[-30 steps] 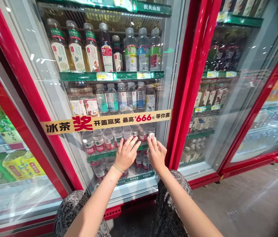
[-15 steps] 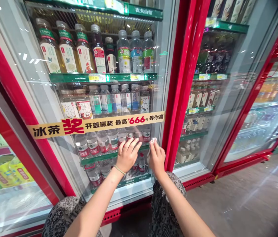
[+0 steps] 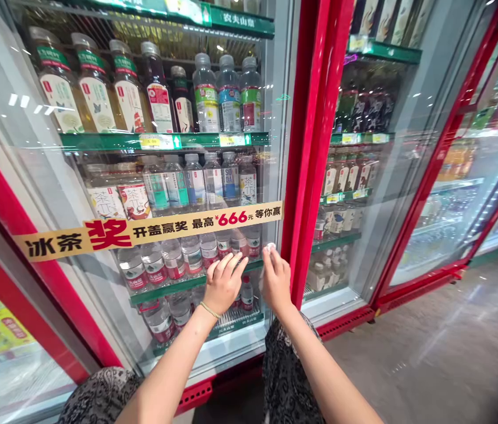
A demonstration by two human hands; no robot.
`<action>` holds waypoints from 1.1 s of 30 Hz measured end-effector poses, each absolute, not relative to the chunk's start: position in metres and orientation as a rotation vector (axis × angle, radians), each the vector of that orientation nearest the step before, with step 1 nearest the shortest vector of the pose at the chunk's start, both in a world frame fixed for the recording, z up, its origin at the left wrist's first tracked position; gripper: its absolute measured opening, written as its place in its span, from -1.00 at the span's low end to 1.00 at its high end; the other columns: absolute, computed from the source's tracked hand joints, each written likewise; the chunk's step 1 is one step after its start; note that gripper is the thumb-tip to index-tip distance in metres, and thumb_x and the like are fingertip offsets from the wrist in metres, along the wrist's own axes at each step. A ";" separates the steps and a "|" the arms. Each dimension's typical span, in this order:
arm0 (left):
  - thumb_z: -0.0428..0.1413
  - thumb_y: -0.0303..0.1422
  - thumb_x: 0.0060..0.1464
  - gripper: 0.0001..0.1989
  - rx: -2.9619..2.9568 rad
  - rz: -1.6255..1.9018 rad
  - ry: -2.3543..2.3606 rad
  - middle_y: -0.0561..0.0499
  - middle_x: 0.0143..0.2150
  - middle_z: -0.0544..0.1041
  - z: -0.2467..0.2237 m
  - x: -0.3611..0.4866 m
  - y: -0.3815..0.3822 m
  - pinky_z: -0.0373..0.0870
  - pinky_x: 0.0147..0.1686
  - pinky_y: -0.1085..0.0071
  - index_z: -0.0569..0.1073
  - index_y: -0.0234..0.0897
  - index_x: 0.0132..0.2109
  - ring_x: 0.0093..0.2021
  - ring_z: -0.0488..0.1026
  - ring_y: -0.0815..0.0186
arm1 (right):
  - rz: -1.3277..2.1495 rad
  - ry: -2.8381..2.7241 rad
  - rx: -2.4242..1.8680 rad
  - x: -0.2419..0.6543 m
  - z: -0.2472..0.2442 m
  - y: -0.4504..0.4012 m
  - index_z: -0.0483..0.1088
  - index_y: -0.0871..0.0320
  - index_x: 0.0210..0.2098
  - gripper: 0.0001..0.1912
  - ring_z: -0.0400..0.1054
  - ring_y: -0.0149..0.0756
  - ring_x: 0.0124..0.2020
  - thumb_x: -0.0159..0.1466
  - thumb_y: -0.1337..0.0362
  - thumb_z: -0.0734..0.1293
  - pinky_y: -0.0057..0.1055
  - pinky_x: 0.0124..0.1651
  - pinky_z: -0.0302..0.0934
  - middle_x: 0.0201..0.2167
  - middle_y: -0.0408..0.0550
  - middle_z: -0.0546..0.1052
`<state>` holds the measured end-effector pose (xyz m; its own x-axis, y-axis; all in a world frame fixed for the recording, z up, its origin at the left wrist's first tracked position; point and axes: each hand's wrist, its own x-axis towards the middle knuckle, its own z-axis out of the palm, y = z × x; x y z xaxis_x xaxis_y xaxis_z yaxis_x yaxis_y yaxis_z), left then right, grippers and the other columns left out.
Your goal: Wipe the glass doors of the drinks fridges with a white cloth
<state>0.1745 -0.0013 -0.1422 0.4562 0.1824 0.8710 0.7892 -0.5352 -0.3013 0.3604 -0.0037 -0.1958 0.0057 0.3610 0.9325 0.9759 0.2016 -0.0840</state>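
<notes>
My right hand [image 3: 277, 281] pinches a crumpled white tissue or cloth [image 3: 269, 247] at its fingertips, against or close to the glass door [image 3: 273, 176] of a drinks fridge. To its left, my left hand [image 3: 223, 285] holds nothing; its fingers are bent and slightly apart, at the glass just under a yellow banner strip [image 3: 160, 228] with printed characters. Behind the glass, a row of water bottles [image 3: 155, 265] stands on a green-edged shelf, partly hidden by my left hand. Whether the fingertips actually touch the pane I cannot tell.
A red door frame [image 3: 306, 159] rises right of my hands, with another glass-fronted fridge [image 3: 341, 235] beyond it. Higher shelves hold tea bottles [image 3: 98, 94]. My knees [image 3: 290, 371] in patterned cloth are close below the hands. Grey floor [image 3: 429, 347] lies at the right.
The view has shifted, so the fridge and banner appear further left. Both hands keep nearly the same pose, the right one still with the white tissue or cloth.
</notes>
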 end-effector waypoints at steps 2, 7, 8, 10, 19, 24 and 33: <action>0.12 -0.42 0.26 -0.52 -1.975 -1.063 -0.809 0.00 0.25 0.52 -0.143 0.175 -0.002 0.05 0.30 0.20 0.43 -0.07 0.29 0.25 0.39 0.21 | -0.788 -1.422 -1.368 0.361 -0.196 -0.003 -0.29 0.10 0.53 -0.19 0.21 0.00 0.34 0.37 0.50 0.09 -0.05 0.20 0.27 0.41 0.29 0.22; 0.15 -0.39 0.25 -0.55 -1.927 -1.111 -0.850 0.01 0.22 0.55 -0.144 0.179 -0.003 0.09 0.25 0.18 0.46 -0.04 0.26 0.21 0.42 0.19 | -0.817 -1.588 -1.281 0.359 -0.192 -0.001 -0.26 0.07 0.53 -0.19 0.20 -0.08 0.36 0.37 0.52 0.07 -0.11 0.22 0.27 0.43 0.23 0.21; 0.14 -0.40 0.25 -0.55 -1.923 -1.114 -0.854 0.02 0.22 0.55 -0.144 0.180 -0.003 0.09 0.24 0.17 0.46 -0.04 0.26 0.21 0.42 0.19 | -0.802 -1.565 -1.295 0.358 -0.191 -0.001 -0.26 0.07 0.53 -0.19 0.19 -0.08 0.37 0.37 0.52 0.07 -0.10 0.23 0.26 0.43 0.23 0.20; 0.14 -0.42 0.25 -0.55 -1.915 -1.112 -0.852 0.02 0.21 0.56 -0.143 0.182 -0.003 0.10 0.22 0.19 0.47 -0.03 0.25 0.20 0.42 0.20 | -0.774 -1.447 -1.339 0.355 -0.190 -0.002 -0.27 0.12 0.53 -0.21 0.16 -0.04 0.39 0.38 0.52 0.06 -0.06 0.23 0.25 0.44 0.29 0.18; 0.20 -0.40 0.22 -0.56 -1.812 -1.172 -0.908 0.00 0.11 0.61 -0.140 0.181 -0.002 0.15 0.15 0.21 0.49 -0.05 0.23 0.12 0.45 0.21 | -0.764 -1.513 -1.147 0.358 -0.186 0.000 -0.21 0.09 0.52 -0.26 0.22 -0.18 0.37 0.41 0.52 0.06 -0.18 0.24 0.23 0.39 0.20 0.29; 0.23 -0.39 0.19 -0.57 -1.756 -1.226 -0.950 0.00 0.06 0.62 -0.143 0.189 0.000 0.14 0.16 0.19 0.53 0.01 0.19 0.10 0.44 0.19 | -0.808 -1.495 -1.176 0.368 -0.205 0.003 -0.08 0.12 0.50 -0.28 0.26 -0.15 0.35 0.41 0.52 0.12 -0.19 0.21 0.25 0.38 0.21 0.29; 0.26 -0.42 0.15 -0.59 -1.757 -1.240 -0.906 0.02 -0.01 0.65 -0.147 0.205 0.002 0.17 0.09 0.20 0.57 -0.01 0.14 0.05 0.41 0.18 | -0.813 -1.422 -1.331 0.361 -0.224 0.002 -0.15 0.23 0.51 -0.24 0.13 0.02 0.43 0.39 0.47 0.18 -0.10 0.21 0.29 0.46 0.32 0.10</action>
<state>0.2051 0.0022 -0.1468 0.2678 0.1099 0.9572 0.8783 -0.4363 -0.1957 0.3605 0.0020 -0.2235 0.0879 0.3132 0.9456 0.9737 0.1733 -0.1479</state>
